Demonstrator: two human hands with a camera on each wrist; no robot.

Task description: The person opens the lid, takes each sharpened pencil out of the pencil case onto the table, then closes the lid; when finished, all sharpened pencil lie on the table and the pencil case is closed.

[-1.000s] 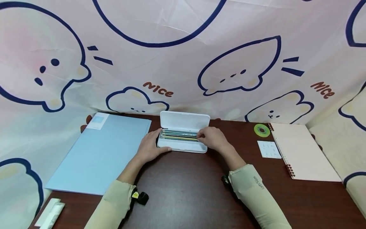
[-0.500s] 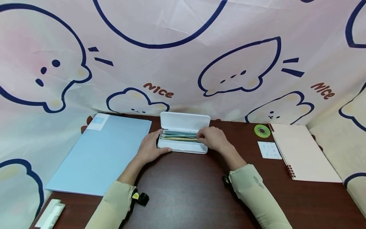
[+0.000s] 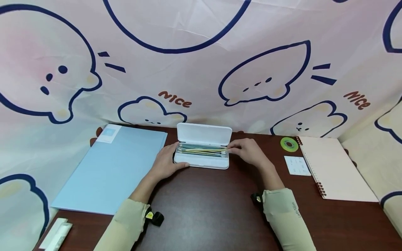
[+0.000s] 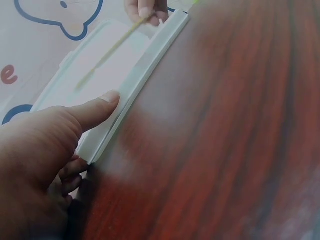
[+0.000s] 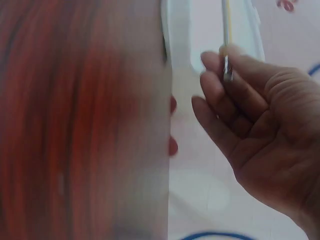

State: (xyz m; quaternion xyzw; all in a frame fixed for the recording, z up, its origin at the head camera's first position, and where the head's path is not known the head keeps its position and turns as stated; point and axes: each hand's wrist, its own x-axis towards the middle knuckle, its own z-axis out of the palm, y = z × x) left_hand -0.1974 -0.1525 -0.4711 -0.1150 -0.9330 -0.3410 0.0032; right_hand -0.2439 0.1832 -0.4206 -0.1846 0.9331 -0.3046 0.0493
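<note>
A white pencil case (image 3: 201,161) stands with its lid (image 3: 204,134) raised at the back of the table. Several pencils (image 3: 191,147) in green and dark shades lie inside it. My left hand (image 3: 164,162) grips the case's left end, its thumb along the front edge. With thumb and fingers, my right hand (image 3: 249,152) pinches the end of a yellow pencil (image 4: 112,50) at the case's right end. In the right wrist view, a silvery tip sticks out below the pinch, the pencil (image 5: 228,22) reaching away over the case.
A large light-blue folder (image 3: 113,167) lies left, with two pale slim packets (image 3: 58,233) nearer the front. To the right are a green ring-shaped roll (image 3: 289,144), a white note (image 3: 296,165) and a spiral notebook (image 3: 339,170). A printed cloth (image 3: 201,76) hangs behind the table.
My right hand has moved right from over the case to beyond its right end, drawing the yellow pencil along with it. My left hand stays on the case.
</note>
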